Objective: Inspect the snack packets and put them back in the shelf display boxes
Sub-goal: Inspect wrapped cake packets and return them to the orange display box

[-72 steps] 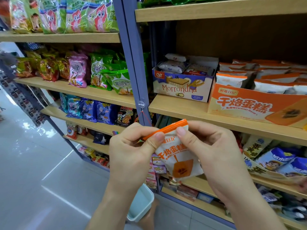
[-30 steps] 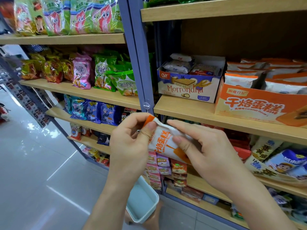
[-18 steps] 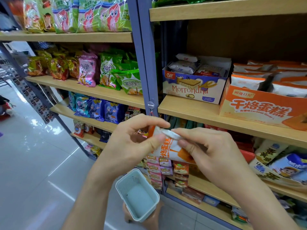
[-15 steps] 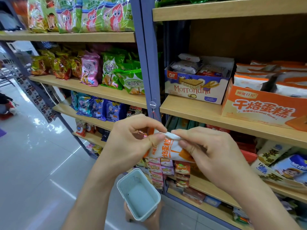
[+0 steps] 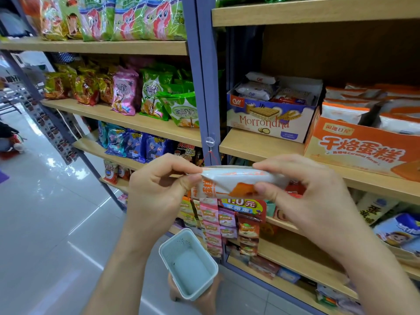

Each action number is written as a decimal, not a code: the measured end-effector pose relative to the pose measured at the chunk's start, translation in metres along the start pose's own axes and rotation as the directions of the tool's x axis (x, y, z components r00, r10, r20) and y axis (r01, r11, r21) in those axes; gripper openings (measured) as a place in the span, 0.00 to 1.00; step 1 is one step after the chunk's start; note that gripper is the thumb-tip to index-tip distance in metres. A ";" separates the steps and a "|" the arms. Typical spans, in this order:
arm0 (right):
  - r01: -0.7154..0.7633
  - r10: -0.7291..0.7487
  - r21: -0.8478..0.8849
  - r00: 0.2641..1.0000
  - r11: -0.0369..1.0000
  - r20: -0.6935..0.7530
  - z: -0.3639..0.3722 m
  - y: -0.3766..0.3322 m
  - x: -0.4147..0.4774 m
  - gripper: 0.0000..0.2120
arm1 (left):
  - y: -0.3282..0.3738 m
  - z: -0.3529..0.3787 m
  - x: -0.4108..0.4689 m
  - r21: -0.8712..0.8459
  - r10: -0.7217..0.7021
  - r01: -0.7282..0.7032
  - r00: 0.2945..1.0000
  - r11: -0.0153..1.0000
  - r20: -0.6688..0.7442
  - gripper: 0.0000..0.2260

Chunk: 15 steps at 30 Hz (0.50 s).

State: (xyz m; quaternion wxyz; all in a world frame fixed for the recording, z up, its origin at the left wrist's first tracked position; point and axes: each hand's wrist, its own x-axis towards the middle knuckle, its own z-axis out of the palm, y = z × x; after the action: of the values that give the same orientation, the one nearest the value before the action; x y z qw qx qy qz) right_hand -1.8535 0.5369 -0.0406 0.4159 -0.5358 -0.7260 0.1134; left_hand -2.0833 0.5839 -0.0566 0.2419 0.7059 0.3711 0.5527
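Head view shows both hands raised in front of the shelving, sharing one snack packet (image 5: 236,179). The left hand (image 5: 156,189) pinches the packet's left end between thumb and forefinger; the right hand (image 5: 306,196) pinches the right end the same way. The packet lies roughly level between them, turned nearly edge-on to the camera, so only a strip of its orange print shows. It hangs in the air, below and to the left of the orange display box (image 5: 359,151) whose print matches it.

Judging by this, inspection is underway and the return to the box is not yet done. Several slips are possible. Both grips sit only on the packet's ends, so loosening either could let it swing and drop toward the pale green basket (image 5: 188,264) or the floor below. Squeezing harder would likely crush the soft contents. The orange box looks well filled with packets (image 5: 343,112), so one pushed in carelessly may snag on the front wall or perch on top and slide off. The Morrondna box (image 5: 266,121) stands just to its left on the same shelf (image 5: 256,144); a hasty reach could land there instead.
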 end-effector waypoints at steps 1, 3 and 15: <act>-0.006 0.007 0.080 1.000 0.997 -0.003 -0.004 -0.001 0.001 0.14 | -0.002 -0.001 -0.002 -0.032 -0.011 0.011 1.000 0.999 -0.013 0.06; 0.013 -0.007 0.123 0.999 0.992 -0.052 -0.007 -0.003 0.003 0.12 | -0.002 -0.002 -0.004 -0.068 -0.010 0.009 1.000 0.998 -0.004 0.04; -0.005 0.019 0.155 0.996 0.988 -0.090 0.005 -0.007 0.001 0.11 | 0.005 0.015 -0.007 0.440 0.301 -0.321 0.947 0.839 0.117 0.09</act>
State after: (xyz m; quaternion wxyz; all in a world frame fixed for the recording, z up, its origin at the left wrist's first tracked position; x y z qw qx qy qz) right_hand -1.8624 0.5368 -0.0390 0.4882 -0.5109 -0.6921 0.1470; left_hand -2.0682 0.5759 -0.0611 -0.0142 0.8050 0.3651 0.4674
